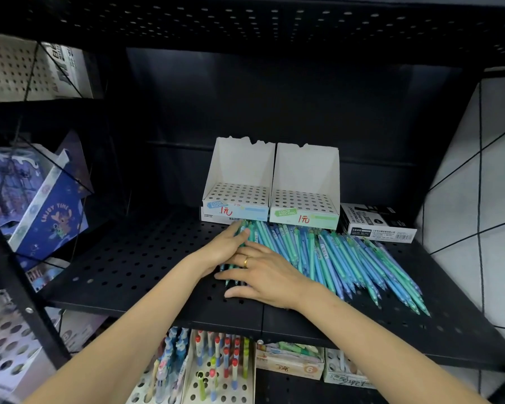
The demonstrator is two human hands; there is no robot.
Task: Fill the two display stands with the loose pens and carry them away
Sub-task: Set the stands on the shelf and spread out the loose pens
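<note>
Two white cardboard display stands sit side by side at the back of a black perforated shelf point(134, 266): the left stand point(239, 182) with a blue label, the right stand point(306, 188) with a green label. Their hole grids hold no pens. A pile of loose blue and green pens point(341, 258) lies in front of them. My left hand point(222, 246) curls around a few pens at the pile's left end. My right hand point(266, 275), wearing a ring, lies flat over the same pens, fingers spread.
A black marker box point(376, 223) stands right of the stands. Blue patterned boxes point(41, 211) fill a wire rack at the left. Below the shelf are more pen stands point(216, 371) holding pens. A white tiled wall point(478, 185) is at the right.
</note>
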